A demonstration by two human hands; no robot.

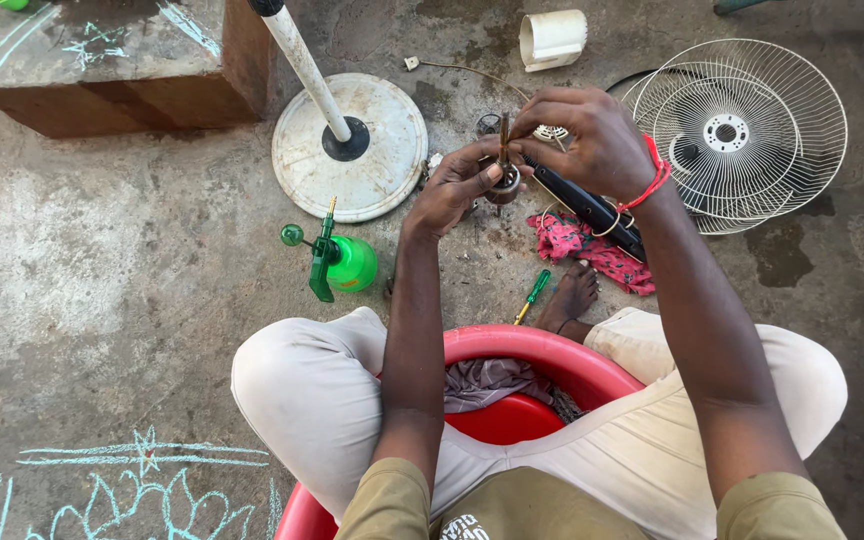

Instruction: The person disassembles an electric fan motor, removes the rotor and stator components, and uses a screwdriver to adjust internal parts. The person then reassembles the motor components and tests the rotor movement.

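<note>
Small round motor part [503, 181] with upright brass shaft [503, 138], pinched from below by left hand [455, 185]; right hand [592, 140] gripping shaft top, both equally close.

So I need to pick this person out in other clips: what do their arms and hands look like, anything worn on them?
Both forearms are bare up to short olive-green sleeves. The right hand has a red thread band tied around the wrist. The left hand and its wrist carry nothing: no gloves, watch or rings show on either hand.
</note>
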